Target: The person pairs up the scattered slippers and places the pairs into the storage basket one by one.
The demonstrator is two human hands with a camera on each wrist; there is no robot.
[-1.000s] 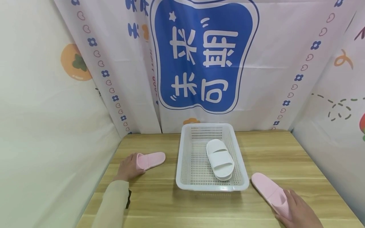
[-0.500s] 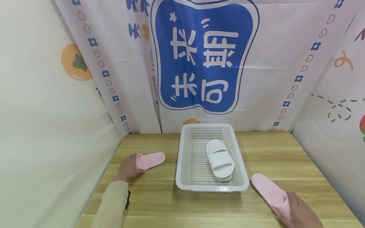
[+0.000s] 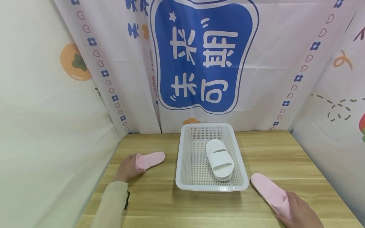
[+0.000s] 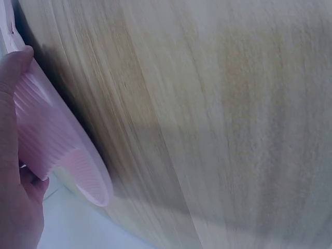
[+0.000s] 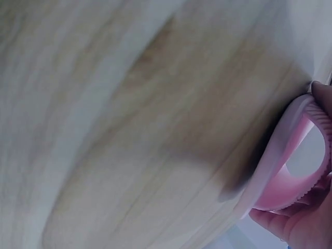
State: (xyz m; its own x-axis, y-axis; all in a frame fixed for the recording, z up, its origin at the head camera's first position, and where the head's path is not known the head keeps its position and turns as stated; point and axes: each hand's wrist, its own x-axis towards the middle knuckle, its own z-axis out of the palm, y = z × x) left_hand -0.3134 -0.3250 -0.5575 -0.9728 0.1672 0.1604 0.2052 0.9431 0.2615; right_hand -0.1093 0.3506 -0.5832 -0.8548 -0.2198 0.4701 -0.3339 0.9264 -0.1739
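At the left of the table my left hand [image 3: 128,168] grips a pink slipper [image 3: 155,158] by its strap end, the toe of the sole pointing right. In the left wrist view, thumb and fingers hold the ribbed pink strap [image 4: 39,122] from both sides. A matching pink slipper [image 3: 263,183] lies at the front right, angled toward the basket. My right hand [image 3: 303,211] holds it round the ribbed strap. The right wrist view shows that slipper's edge [image 5: 277,142] close over the wood, with fingers [image 5: 272,222] under the strap and the strap's opening visible.
Between the hands stands a white perforated plastic basket [image 3: 212,187]. Inside, toward its right side, a pair of white slippers [image 3: 220,160] lies stacked. The wooden table [image 3: 159,202] meets a printed cloth [image 3: 273,79] at the back, and cloth walls rise at both sides.
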